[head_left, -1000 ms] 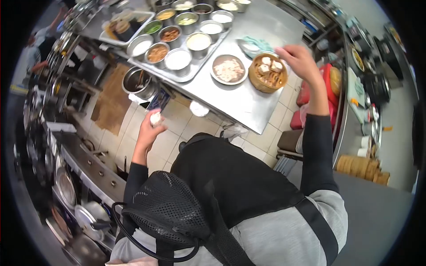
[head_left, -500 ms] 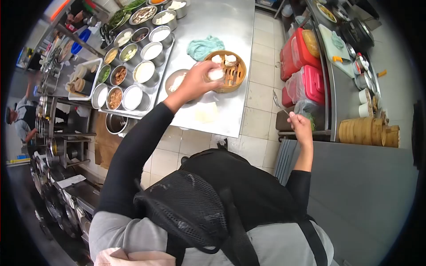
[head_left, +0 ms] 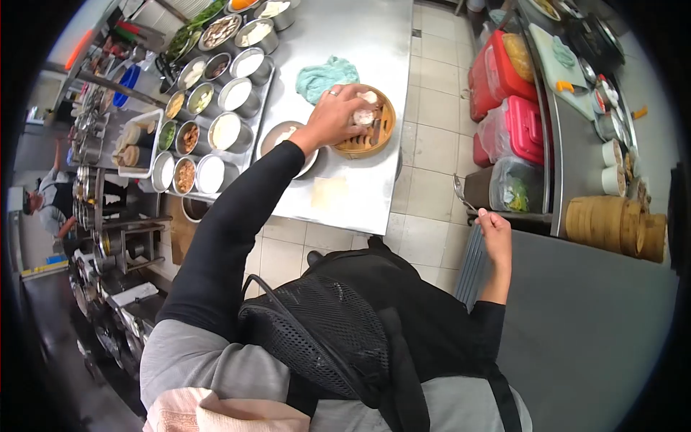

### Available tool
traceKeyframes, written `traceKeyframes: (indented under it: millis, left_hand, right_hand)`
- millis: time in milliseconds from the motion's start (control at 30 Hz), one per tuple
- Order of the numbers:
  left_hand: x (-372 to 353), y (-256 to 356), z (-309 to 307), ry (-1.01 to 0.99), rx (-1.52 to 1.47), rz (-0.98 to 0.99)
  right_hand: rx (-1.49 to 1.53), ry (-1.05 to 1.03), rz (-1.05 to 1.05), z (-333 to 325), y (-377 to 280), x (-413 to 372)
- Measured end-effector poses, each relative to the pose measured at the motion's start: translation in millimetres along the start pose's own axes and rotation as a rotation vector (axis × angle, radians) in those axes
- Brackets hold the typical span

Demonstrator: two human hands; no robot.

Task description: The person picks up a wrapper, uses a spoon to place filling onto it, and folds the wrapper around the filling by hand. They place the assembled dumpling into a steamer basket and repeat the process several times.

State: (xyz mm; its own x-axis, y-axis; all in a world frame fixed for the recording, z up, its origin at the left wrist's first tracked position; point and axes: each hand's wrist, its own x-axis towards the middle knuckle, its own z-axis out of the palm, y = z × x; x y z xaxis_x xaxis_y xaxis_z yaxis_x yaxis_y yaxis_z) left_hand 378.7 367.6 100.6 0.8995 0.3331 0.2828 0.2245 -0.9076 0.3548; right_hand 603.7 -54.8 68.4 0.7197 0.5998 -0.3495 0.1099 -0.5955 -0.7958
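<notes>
My left hand [head_left: 337, 119] reaches over a round bamboo steamer [head_left: 389, 133] with a slatted base. Its fingers and thumb curl around a white dumpling [head_left: 363, 117], low in the steamer. Another dumpling [head_left: 369, 96] shows just beyond the fingertips, and the hand covers part of the steamer's left side. Off to the right, my right hand [head_left: 495, 234] grips a metal spoon [head_left: 461, 191] by its handle, above the floor. A shallow bowl [head_left: 268, 140] with white contents sits partly behind my left wrist. Nearer me, a thin pale square wrapper [head_left: 330, 193] lies flat on the table.
A teal cloth [head_left: 325, 78] lies crumpled beyond the steamer on the metal table [head_left: 360, 36]. Several metal tubs of ingredients stand in a tray [head_left: 248, 160] on the left. Red containers [head_left: 522, 126] and stacked bamboo steamers [head_left: 604, 225] are at right. Another person [head_left: 57, 194] stands far left.
My left hand has moved slightly right and lowered the dumpling into the steamer, covering another one there. My right hand still holds the spoon, a little lower in view.
</notes>
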Motion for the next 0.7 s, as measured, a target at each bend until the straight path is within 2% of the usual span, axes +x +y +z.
traceKeyframes:
  millis: [67,167,200,267,333,367,400,467,567,633,700]
  left_hand:
    - [-4.0,1.5,-9.2,0.005,0.009,-0.035]
    - [-29.0,-29.5,-44.3,0.238,-0.306,-0.072]
    - [-46.1,-31.8,-69.1,0.272,-0.29,-0.168]
    - [-88.0,-52.3,-102.8,0.21,-0.131,-0.352]
    - [-129.4,-47.8,-118.7,0.193,-0.136,-0.443]
    - [-149.0,-38.4,-116.4,0.169,-0.161,-0.523]
    - [-167.4,-24.6,-106.7,0.251,-0.204,-0.504]
    - [-199.1,8.2,-85.7,0.203,-0.187,-0.564]
    - [-229.6,39.6,-46.3,0.28,-0.28,-0.686]
    - [-233.2,52.2,-29.5,0.288,-0.284,-0.632]
    - [-233.7,68.7,-18.3,0.217,-0.28,-0.555]
  right_hand:
    - [0.044,-0.009,-0.048,3.3,-1.9,8.9]
    - [0.083,0.01,-0.102,1.9,-9.9,14.7]
    - [0.136,0.014,-0.092,1.7,-18.4,14.8]
    - [0.211,-0.048,-0.151,4.3,-31.7,12.9]
    - [0.133,-0.079,-0.226,12.6,-57.4,7.1]
    - [0.144,-0.17,-0.243,21.4,-76.5,-0.1]
    - [0.148,-0.259,-0.252,31.4,-94.8,-9.9]
    - [0.096,-0.387,-0.256,56.2,-123.0,-22.6]
    - [-0.092,-0.458,-0.366,100.4,-147.8,-26.6]
    - [-0.179,-0.42,-0.571,124.0,-153.7,-26.7]
    - [-0.171,-0.451,-0.555,142.8,-156.7,-29.7]
